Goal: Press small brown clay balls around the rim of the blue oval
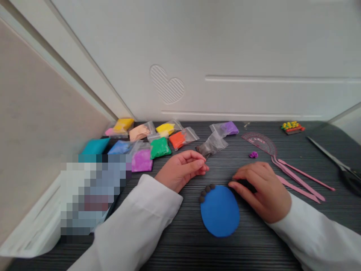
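Note:
A flat, rounded disc of blue modelling clay (220, 212) lies on the table in front of me. Several small dark brown clay balls (207, 192) sit side by side along its upper left edge. Above the disc is my left hand (186, 169), its fingers curled and its thumb pressed over them; anything between them is hidden. My right hand (261, 190) rests just right of the disc, thumb and fingers closed around a dark lump of clay (246, 184), partly covered by the fingers. A bag of dark clay (211, 145) lies beyond my left fingertips.
Bags of coloured clay, including a green one (160, 147), lie at the back left. On the right are a protractor (261, 143), pink modelling tools (299, 180), a purple clay bit (253, 154), scissors (335, 158) and a small flowered clay piece (292, 127). A white panel (239, 49) borders the back.

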